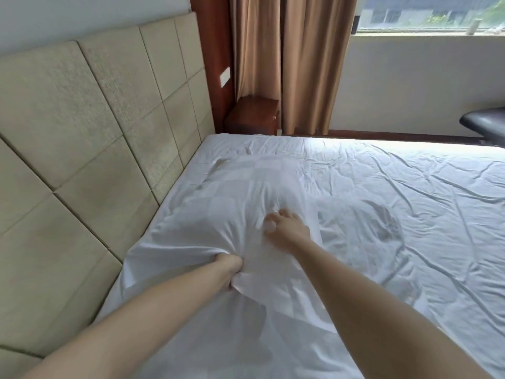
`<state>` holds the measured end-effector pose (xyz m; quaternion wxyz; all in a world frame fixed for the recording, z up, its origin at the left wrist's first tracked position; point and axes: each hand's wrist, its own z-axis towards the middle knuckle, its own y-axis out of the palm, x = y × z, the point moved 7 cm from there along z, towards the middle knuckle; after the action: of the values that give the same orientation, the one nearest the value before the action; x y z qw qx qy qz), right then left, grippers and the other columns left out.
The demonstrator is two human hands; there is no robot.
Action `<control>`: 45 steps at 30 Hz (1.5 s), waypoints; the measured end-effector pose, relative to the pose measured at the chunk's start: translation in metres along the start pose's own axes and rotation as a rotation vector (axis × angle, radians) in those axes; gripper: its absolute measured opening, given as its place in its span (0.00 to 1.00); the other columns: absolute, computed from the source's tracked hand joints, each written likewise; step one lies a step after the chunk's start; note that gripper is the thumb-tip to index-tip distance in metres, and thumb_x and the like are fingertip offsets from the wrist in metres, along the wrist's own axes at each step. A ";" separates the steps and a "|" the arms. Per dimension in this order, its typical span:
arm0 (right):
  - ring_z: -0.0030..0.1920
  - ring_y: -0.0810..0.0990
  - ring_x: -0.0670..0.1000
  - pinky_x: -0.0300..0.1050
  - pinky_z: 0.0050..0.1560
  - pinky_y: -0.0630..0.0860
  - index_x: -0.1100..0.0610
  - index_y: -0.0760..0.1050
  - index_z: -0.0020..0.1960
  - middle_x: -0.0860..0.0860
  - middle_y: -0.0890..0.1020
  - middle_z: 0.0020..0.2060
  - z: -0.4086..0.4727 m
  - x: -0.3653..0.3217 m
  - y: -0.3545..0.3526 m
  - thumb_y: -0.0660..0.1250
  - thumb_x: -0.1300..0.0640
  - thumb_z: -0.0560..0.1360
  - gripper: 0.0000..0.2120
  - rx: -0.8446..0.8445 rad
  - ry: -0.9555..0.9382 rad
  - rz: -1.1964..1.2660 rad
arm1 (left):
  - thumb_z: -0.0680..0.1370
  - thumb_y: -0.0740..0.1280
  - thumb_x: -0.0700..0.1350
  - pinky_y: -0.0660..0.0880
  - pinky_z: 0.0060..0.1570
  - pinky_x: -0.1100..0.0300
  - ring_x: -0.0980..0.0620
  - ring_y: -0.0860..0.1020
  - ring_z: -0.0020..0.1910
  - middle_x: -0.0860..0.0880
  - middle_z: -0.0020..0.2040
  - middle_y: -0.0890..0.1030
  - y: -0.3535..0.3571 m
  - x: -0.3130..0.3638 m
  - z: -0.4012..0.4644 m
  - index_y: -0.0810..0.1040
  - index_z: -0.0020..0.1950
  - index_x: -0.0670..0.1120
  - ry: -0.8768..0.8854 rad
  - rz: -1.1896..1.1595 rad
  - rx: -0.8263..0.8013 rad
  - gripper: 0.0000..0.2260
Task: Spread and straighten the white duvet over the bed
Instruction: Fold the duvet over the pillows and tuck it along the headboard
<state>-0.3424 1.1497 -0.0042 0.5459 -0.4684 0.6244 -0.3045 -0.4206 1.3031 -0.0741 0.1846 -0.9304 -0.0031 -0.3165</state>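
White duvet (pixel 369 192) of soft, wrinkled cotton lying over the bed beside the beige padded headboard (pixel 82 127), creased across the far side, bunched up near the head end. Likely light and limp, sliding easily, no stiffness to hold a shape; best taken at the edge or corners and drawn taut, not from the middle. Left hand (pixel 231 272) clenched on a gathered fold at the near edge. Right hand (pixel 284 227) pinching a raised bunch of cloth further in. No brand, label or readable writing visible anywhere.
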 end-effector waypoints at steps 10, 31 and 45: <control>0.66 0.67 0.51 0.47 0.62 0.68 0.44 0.75 0.62 0.48 0.70 0.61 0.013 0.010 0.043 0.63 0.52 0.75 0.16 -0.161 0.053 -0.078 | 0.76 0.64 0.50 0.75 0.31 0.62 0.47 0.80 0.28 0.45 0.36 0.80 -0.026 0.086 -0.003 0.74 0.40 0.41 0.293 0.655 -0.063 0.12; 0.68 0.65 0.58 0.57 0.65 0.62 0.52 0.62 0.69 0.55 0.67 0.66 0.116 0.056 0.018 0.59 0.27 0.68 0.39 0.306 0.821 0.561 | 0.67 0.75 0.59 0.60 0.70 0.47 0.41 0.59 0.74 0.42 0.78 0.48 -0.074 0.155 0.163 0.28 0.75 0.50 0.055 0.628 -0.060 0.59; 0.68 0.69 0.60 0.57 0.69 0.64 0.59 0.53 0.76 0.57 0.71 0.68 0.169 0.070 0.040 0.62 0.23 0.61 0.56 0.073 0.918 0.677 | 0.53 0.55 0.84 0.55 0.74 0.47 0.42 0.58 0.75 0.42 0.77 0.55 -0.087 0.127 0.264 0.49 0.79 0.44 -0.042 0.263 0.008 0.65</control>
<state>-0.1864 1.1228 -0.1048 0.3018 -0.0427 0.9018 -0.3064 -0.1742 1.4610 -0.1628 0.2281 -0.9286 0.1137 -0.2699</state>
